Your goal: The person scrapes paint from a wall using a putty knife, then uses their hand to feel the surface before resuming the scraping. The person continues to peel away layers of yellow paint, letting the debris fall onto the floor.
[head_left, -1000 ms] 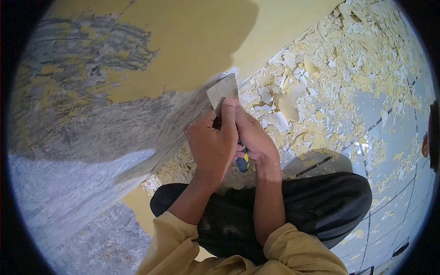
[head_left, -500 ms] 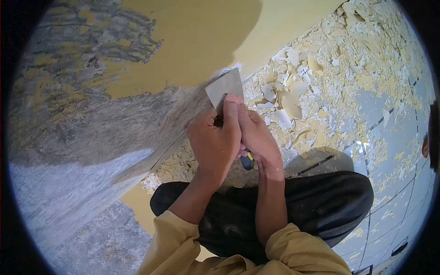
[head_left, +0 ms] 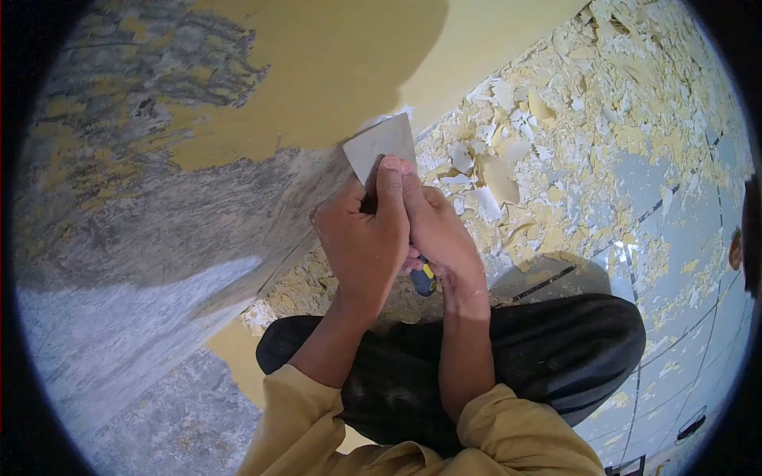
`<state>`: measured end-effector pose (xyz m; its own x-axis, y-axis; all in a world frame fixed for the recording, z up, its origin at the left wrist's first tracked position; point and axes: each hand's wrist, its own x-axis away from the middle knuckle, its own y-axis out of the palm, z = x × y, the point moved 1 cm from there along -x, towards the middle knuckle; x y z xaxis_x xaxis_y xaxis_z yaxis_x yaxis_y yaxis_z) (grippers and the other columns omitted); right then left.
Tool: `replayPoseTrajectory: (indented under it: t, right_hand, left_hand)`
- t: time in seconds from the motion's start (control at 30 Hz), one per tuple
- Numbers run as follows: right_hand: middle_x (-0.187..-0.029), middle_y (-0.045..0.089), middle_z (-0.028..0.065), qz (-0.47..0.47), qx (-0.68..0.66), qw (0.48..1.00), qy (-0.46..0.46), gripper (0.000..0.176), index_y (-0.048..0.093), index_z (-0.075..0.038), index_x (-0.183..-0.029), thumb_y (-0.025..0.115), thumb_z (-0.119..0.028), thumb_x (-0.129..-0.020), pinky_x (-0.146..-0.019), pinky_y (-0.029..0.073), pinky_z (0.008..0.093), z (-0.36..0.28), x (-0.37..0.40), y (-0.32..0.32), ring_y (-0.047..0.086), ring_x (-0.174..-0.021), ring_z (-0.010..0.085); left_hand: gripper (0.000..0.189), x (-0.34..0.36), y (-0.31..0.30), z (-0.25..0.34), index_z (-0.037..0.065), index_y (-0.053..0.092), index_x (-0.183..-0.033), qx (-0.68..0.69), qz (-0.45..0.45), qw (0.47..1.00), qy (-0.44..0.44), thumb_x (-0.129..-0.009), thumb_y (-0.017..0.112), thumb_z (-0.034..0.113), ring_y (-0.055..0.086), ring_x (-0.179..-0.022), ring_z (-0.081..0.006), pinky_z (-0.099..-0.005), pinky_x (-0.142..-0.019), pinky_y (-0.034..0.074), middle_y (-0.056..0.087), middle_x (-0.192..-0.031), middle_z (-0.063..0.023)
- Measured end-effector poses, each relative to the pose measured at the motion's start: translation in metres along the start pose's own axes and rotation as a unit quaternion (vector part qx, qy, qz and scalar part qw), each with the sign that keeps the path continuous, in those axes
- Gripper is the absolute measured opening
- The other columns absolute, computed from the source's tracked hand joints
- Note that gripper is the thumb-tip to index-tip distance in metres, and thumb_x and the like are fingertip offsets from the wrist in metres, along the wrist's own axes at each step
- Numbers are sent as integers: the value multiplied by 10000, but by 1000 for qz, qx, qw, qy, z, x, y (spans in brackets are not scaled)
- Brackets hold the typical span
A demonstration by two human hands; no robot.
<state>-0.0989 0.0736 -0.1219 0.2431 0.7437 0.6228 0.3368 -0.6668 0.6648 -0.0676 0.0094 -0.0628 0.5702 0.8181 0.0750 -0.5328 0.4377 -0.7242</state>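
Observation:
Both my hands are wrapped round one putty knife (head_left: 381,143), a wide flat metal blade with a dark and yellow handle whose end shows below my wrists. My left hand (head_left: 361,238) grips from the left, its thumb laid on the blade. From the right, my right hand (head_left: 440,230) closes on it too, thumb beside the other thumb. The blade's far edge rests against the wall (head_left: 333,87), at the border between yellow paint and scraped grey surface, close to the wall's bottom edge. Most of the handle is hidden by my hands.
Yellow and white paint flakes (head_left: 548,159) lie thickly over the tiled floor (head_left: 635,186) along the wall. Larger curled paint chips (head_left: 498,181) sit just right of my hands. My bent legs in dark trousers (head_left: 548,349) are close below. A dark object (head_left: 752,230) stands at the right edge.
The putty knife and both hands have shifted slightly left, the blade turning a little. My grip looks the same.

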Motion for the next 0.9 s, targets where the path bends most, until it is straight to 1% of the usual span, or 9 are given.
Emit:
replayPoseTrajectory:
  t: [0.1,0.27,0.5,0.57,0.63,0.7,0.8,0.87,0.9]
  right_hand:
    - [-501,448,5,-9,8,1000,-11,571,516,-25,-668,414,-501,-968,-338,312,249,1,-1,-2,403,-374,89]
    - [-495,446,5,8,-15,999,-34,580,517,-29,-660,403,-505,-970,-326,301,247,0,-3,4,398,-363,89]
    - [-492,447,6,24,-36,998,-43,553,527,-35,-701,393,-496,-976,-318,289,239,-5,-4,7,389,-352,89]
    - [-491,443,6,26,-30,998,-43,548,523,-37,-705,393,-495,-976,-318,287,239,-7,-4,8,385,-352,89]
    - [-489,439,6,29,-25,999,-37,543,519,-38,-708,392,-494,-976,-318,285,239,-6,-6,10,381,-352,88]
    - [-552,521,27,42,-19,998,-50,581,584,-28,-773,354,-520,-982,-323,310,221,-1,-5,9,458,-398,78]
    - [-534,460,12,21,-60,997,-46,500,519,-29,-783,386,-466,-986,-318,277,223,-4,-2,9,375,-363,75]
    - [-564,470,13,4,-53,998,-32,476,519,-35,-802,391,-454,-988,-320,274,219,-8,0,1,376,-367,72]
    - [-594,480,13,-12,-60,998,-4,452,518,-41,-821,395,-442,-990,-322,271,216,-3,0,-2,376,-371,69]
  left_hand:
    - [272,-1,1,-1,-14,692,-785,16,9,1000,-6,-884,632,232,560,-487,-102,-284,-513,430,617,-563,-115]
    - [311,-5,3,-7,-28,675,-737,3,24,999,42,-884,625,242,549,-446,-154,-300,-498,423,587,-526,-126]
    - [345,-10,6,-6,-41,654,-697,9,33,998,51,-870,633,257,550,-422,-203,-324,-500,419,547,-495,-159]
    - [330,-12,4,-13,-34,654,-745,-40,9,998,48,-887,623,262,486,-555,-39,-257,-520,398,567,-541,-4]
    - [338,-15,-1,-5,-36,646,-733,-63,1,997,33,-882,626,267,487,-541,-46,-261,-515,400,564,-532,-17]
    - [347,-8,-3,-9,-37,638,-721,-86,-18,996,7,-877,629,273,488,-528,-52,-265,-511,401,561,-523,-30]
    - [360,-12,-1,-6,-32,641,-715,-62,-13,997,40,-872,629,291,491,-489,-73,-278,-495,403,556,-513,-49]
    - [415,-6,2,3,-35,615,-626,-74,1,997,11,-868,628,303,566,-417,-242,-359,-481,434,540,-469,-147]
    - [415,-4,2,4,-35,615,-626,-75,0,997,11,-868,628,303,566,-417,-242,-359,-481,434,540,-469,-147]
